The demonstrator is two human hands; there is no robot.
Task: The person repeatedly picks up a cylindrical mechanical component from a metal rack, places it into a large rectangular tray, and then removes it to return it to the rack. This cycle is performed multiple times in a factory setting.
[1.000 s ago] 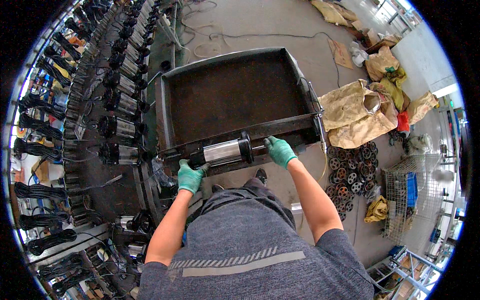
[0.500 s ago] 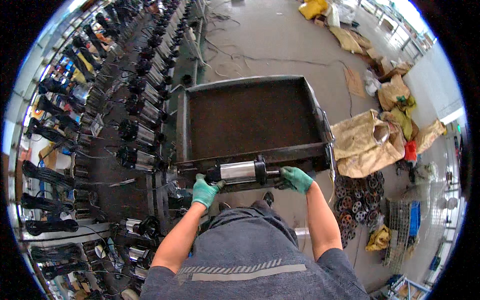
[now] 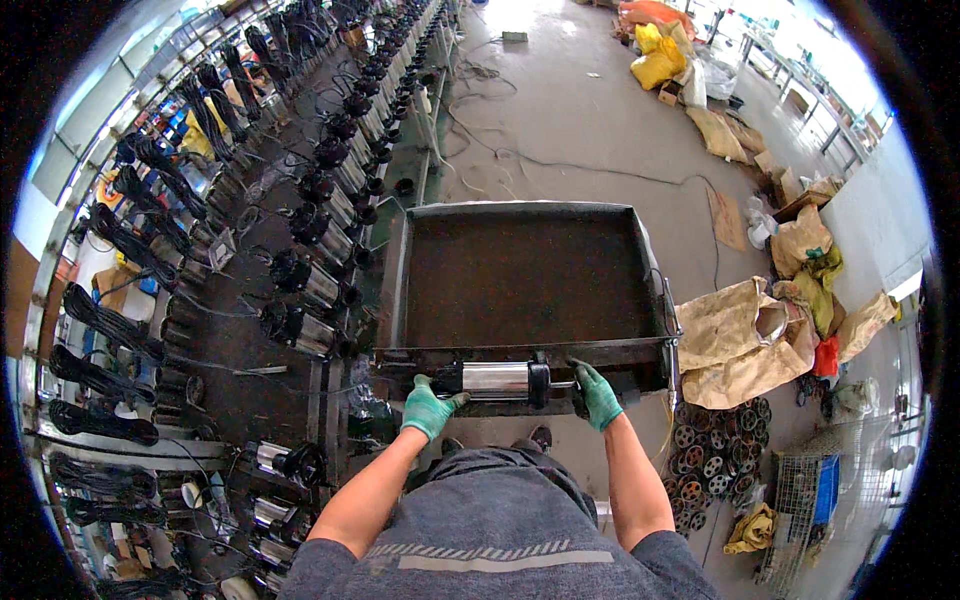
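Nearest, lower middle of frame: both hands in green gloves, on one electric motor (image 3: pixel 496 381) lying crosswise, just below frame centre. Left hand (image 3: pixel 430 410) gripping its black left end, thumb uppermost; right hand (image 3: pixel 598 395) closed about the tip of the bare shaft (image 3: pixel 563 384), finger detail partly hidden.

Progress, as judged from here: steel sleeve on, black part at each end, shaft in place — body looks built up. Not set down and released; both hands are on it. Cannot tell whether it bears on the ledge beneath or hangs clear. No cable made out on it; whether one is fitted, cannot say.

Just beyond, centre: metal tray (image 3: pixel 525 280), motor outside its near wall. Left of frame: row of similar motors (image 3: pixel 318 335), running to the top — apparently at a like stage. Far left: black cable coils (image 3: pixel 110 320) hung up. Right: heap of spoked pulleys (image 3: pixel 715 460), tan sacks (image 3: pixel 740 340) above them. Farthest, upper right: yellow sack (image 3: pixel 655 65).
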